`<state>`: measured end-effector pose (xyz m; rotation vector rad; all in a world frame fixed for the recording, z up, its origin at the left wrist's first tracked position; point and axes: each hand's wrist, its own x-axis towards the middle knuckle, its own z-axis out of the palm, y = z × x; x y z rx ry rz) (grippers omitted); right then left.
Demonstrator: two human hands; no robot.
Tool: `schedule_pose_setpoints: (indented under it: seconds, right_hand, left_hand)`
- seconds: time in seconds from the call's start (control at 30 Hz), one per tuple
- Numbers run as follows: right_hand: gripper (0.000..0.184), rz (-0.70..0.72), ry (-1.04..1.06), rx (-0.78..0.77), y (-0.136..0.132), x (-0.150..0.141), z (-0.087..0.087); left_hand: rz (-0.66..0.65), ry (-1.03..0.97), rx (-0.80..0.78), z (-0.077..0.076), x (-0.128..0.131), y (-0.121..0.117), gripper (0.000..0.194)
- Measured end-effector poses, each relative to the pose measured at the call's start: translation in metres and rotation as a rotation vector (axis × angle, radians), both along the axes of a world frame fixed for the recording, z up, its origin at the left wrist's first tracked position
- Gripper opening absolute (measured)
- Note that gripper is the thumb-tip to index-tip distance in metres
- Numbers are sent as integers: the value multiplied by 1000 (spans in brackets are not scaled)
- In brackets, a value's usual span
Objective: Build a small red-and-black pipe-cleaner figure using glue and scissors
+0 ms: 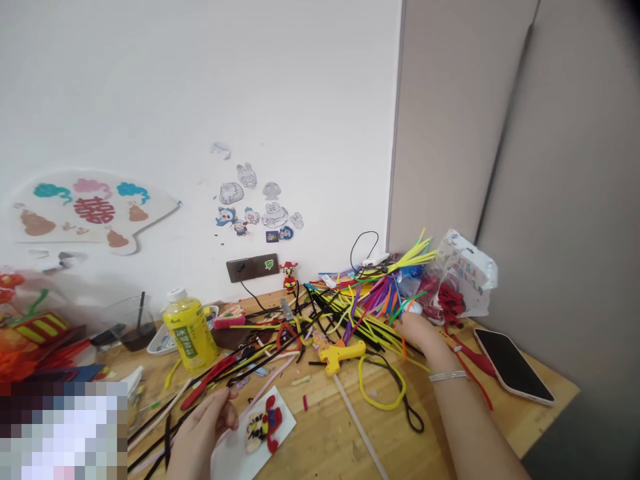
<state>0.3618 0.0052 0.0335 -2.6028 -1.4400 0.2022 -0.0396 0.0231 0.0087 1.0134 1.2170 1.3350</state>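
My right hand (pixel 417 333), a silver bracelet on its wrist, rests at the edge of a heap of multicoloured pipe cleaners (pixel 365 313), its fingers among the strands. What it holds, if anything, is hidden. My left hand (pixel 205 420) is at the bottom of the view with curled fingers, beside a white card (pixel 240 447). On that card lies a small red and black pipe-cleaner figure (pixel 263 423). A yellow hot glue gun (pixel 341 355) lies between my hands, and a loop of yellow pipe cleaner (pixel 377 387) sits near my right forearm.
A wooden table (pixel 330 440) holds red-handled pliers (pixel 207 381), a yellow-green drink bottle (pixel 189 332), and a black smartphone (pixel 513 367) at the right. A plastic bag (pixel 463 277) leans in the corner. A wall socket (pixel 253 267) has a cable plugged in.
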Motion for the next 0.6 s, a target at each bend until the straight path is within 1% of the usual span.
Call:
schedule_pose_setpoints:
  seconds: [0.1, 0.27, 0.43, 0.6]
  right_hand:
    - [25, 67, 30, -63, 2, -6, 1]
    - [24, 118, 3, -54, 6, -22, 1]
    - [24, 164, -61, 60, 9, -46, -1]
    - [32, 170, -127, 197, 8, -67, 0]
  left_hand:
    - [-7, -34, -15, -3, 0, 3, 29]
    - [-20, -40, -45, -5, -2, 3, 27]
    - [-40, -116, -81, -5, -1, 4, 32]
    - [24, -159, -115, -2, 2, 4, 26]
